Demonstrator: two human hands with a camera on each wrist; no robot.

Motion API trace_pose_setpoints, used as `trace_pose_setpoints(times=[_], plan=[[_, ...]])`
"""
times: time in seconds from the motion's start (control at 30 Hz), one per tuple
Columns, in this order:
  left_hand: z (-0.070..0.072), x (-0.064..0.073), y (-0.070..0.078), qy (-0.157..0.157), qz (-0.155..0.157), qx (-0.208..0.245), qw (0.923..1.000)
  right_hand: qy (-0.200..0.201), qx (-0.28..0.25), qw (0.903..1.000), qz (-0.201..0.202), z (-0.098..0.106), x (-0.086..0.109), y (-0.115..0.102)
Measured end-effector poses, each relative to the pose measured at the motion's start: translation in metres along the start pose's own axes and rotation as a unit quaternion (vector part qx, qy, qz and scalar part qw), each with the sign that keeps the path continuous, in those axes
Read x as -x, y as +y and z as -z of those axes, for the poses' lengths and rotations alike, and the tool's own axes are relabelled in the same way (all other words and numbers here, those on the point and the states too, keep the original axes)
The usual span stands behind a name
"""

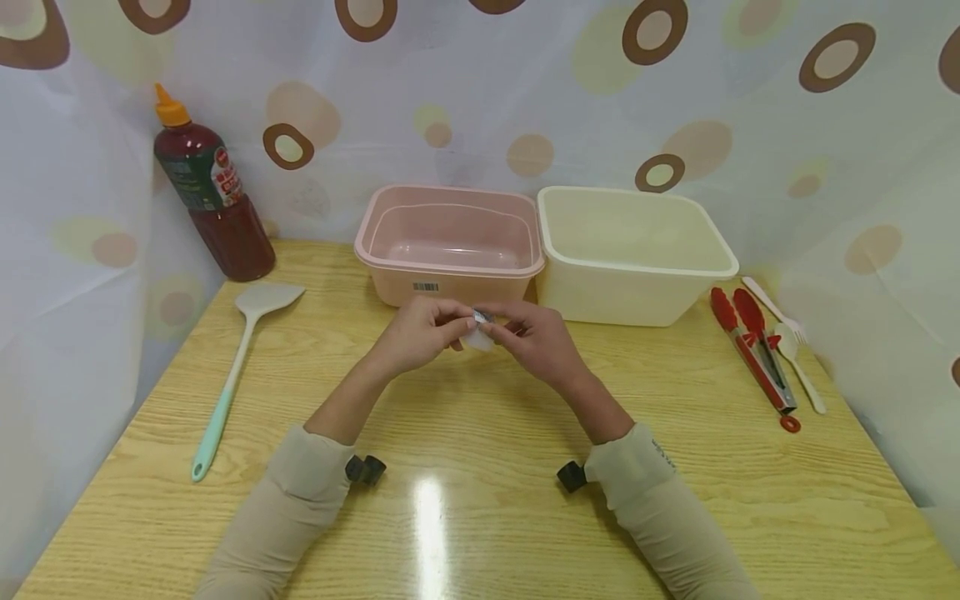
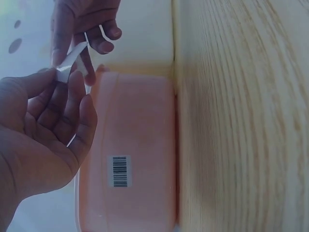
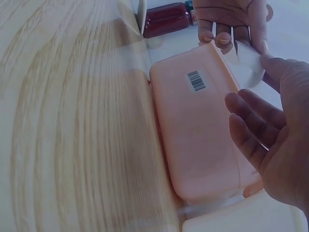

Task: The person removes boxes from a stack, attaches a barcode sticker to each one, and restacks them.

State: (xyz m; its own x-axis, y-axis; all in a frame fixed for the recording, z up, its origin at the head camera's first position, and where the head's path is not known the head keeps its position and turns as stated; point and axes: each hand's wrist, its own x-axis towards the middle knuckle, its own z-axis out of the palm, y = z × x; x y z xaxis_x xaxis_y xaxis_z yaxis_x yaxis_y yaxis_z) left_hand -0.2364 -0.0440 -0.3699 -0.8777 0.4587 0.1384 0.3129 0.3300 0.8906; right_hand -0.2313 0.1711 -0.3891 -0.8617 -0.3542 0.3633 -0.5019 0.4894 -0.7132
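Both hands meet in front of the pink bin [image 1: 450, 290]. Between them is a small white sticker [image 1: 480, 317] with dark print on one part and a pale, paper-thin piece hanging below. My left hand [image 1: 422, 335] pinches one side of it between thumb and forefinger. On the other side, the thumb and forefinger of my right hand [image 1: 542, 342] pinch it too. Seen from the left wrist, the sticker [image 2: 66, 72] looks folded, with one flap standing up. In the right wrist view, the white piece [image 3: 248, 63] is partly covered by fingers.
A cream bin [image 1: 622, 292] stands right of the pink one, which bears a barcode label [image 1: 425, 287]. To the left are a sauce bottle [image 1: 217, 200] and a spatula [image 1: 238, 367]. Red-tipped tongs [image 1: 757, 354], a white fork [image 1: 772, 307] and a spoon [image 1: 797, 367] lie at right.
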Motion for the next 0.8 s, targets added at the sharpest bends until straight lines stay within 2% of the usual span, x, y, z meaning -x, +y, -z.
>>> trace_pose_setpoints(times=[0.13, 0.47, 0.8], plan=[[-0.0002, -0.0001, 0.0009, -0.001, -0.002, 0.001, 1.0000, -0.005, 0.018, 0.9998, 0.001, -0.0006, -0.0002, -0.0002], [-0.0008, 0.0004, 0.0004, 0.002, 0.009, -0.034, 0.9994, -0.002, -0.013, 0.9999, -0.011, -0.0002, 0.0009, 0.0006], [-0.0011, 0.0010, 0.0022, 0.001, 0.015, -0.046, 0.9988, 0.017, 0.012, 0.9995, -0.024, 0.0049, 0.0002, 0.0049]])
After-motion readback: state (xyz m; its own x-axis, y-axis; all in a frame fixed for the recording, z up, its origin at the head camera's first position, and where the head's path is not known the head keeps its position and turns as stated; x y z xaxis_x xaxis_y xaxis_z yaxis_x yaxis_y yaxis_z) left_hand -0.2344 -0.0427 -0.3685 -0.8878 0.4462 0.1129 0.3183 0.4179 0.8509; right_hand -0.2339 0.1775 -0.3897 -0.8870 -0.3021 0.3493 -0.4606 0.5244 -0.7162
